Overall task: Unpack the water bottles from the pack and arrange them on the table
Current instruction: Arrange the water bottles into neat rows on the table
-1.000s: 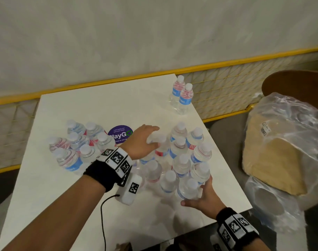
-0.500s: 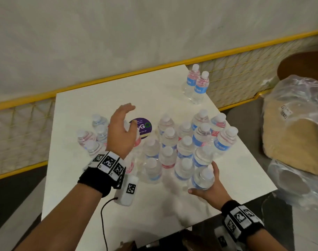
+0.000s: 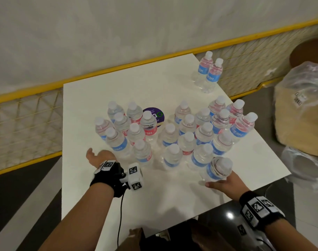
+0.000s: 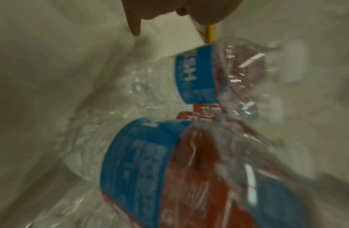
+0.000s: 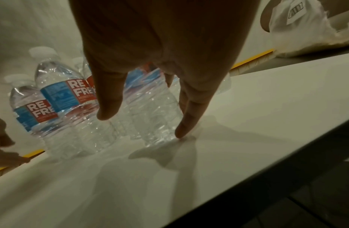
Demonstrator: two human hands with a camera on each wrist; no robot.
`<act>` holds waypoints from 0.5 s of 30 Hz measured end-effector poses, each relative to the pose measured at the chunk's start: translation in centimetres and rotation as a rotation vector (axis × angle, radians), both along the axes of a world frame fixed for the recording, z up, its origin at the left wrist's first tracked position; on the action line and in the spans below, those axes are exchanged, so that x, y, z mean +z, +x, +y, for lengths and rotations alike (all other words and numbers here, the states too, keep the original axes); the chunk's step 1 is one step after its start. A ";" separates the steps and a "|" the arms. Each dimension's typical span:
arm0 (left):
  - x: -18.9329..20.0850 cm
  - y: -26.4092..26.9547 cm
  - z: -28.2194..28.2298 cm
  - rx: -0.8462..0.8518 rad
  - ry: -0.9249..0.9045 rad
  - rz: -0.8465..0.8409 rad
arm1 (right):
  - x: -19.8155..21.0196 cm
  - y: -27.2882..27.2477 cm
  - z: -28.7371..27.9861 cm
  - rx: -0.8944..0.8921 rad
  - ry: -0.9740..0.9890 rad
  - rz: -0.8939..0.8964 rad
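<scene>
Clear water bottles with white caps and blue-red labels stand on the white table in a left cluster, a right cluster and a pair at the far right corner. My left hand lies open at the front left of the left cluster, beside its nearest bottle; its fingers hold nothing, and the blurred left wrist view shows labelled bottles close by. My right hand touches the base of the front right bottle with straight fingers on either side of it.
A purple round sticker shows between the clusters. Crumpled plastic wrap with a cardboard tray sits off the table's right side. A yellow rail and mesh run behind the table. The table's front edge lies just before my right wrist.
My left hand came off the top of the left cluster and dropped to the table at its front left. My right hand slid lower on the front right bottle.
</scene>
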State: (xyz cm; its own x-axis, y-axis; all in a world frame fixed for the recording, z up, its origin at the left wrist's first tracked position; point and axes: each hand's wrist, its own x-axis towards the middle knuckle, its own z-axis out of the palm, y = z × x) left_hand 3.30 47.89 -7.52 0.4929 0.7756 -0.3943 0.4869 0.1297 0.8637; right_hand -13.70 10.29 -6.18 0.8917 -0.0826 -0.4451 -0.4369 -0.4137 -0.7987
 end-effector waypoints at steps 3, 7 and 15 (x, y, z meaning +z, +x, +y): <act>-0.6 -2.4 -1.8 -0.175 -0.002 0.147 | 0.7 0.4 1.1 0.040 0.003 -0.034; -0.8 -5.6 -5.9 -0.477 0.222 0.014 | 1.5 0.8 3.3 0.132 0.048 -0.087; -0.3 -7.0 -7.7 -0.767 0.223 0.115 | 0.9 2.4 6.8 0.257 0.097 -0.125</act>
State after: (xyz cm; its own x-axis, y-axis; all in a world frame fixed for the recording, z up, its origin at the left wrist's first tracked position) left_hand -3.66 40.16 -7.81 0.8859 0.3040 -0.3504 0.4574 -0.4466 0.7690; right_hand -11.31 17.06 -5.24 0.9262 0.1902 -0.3254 -0.2237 -0.4173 -0.8808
